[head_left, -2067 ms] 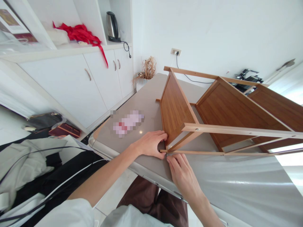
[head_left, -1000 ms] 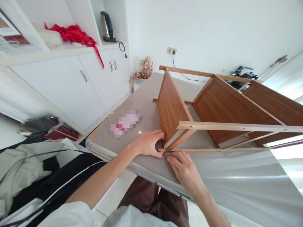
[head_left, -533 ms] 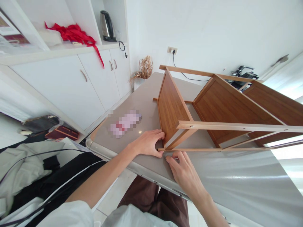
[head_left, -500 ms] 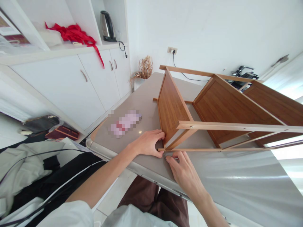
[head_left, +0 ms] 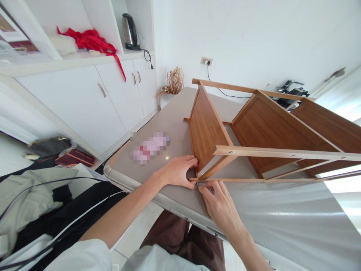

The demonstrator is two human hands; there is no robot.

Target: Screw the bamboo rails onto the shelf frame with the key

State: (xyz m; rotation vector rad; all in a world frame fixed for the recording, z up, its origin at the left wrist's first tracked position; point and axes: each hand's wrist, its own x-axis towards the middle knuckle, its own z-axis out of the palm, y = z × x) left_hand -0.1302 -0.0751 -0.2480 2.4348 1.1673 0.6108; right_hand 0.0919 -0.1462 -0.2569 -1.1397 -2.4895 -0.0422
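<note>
A wooden shelf unit (head_left: 210,130) lies on its side on the grey table (head_left: 175,130), its panels upright and its rails running off to the right. At its near lower corner my left hand (head_left: 180,171) is closed around the wood, fingers against the end panel and thumb by the bottom rail's tip. Just right of that thumb, on the near side of the rail, my right hand (head_left: 217,195) pinches with thumb and forefinger. A tiny metallic bit shows at those fingertips, too small to name.
A blurred pink item (head_left: 150,148) lies left on the table. Dried stalks (head_left: 174,81) stand in a pot behind. White cabinets (head_left: 113,90) hold a kettle (head_left: 130,32) and red ribbon (head_left: 91,40). Clothes (head_left: 31,192) are heaped at lower left; a black appliance (head_left: 293,92) stands far right.
Both hands keep their places at the shelf corner with almost no visible motion. The whole view has shifted very slightly.
</note>
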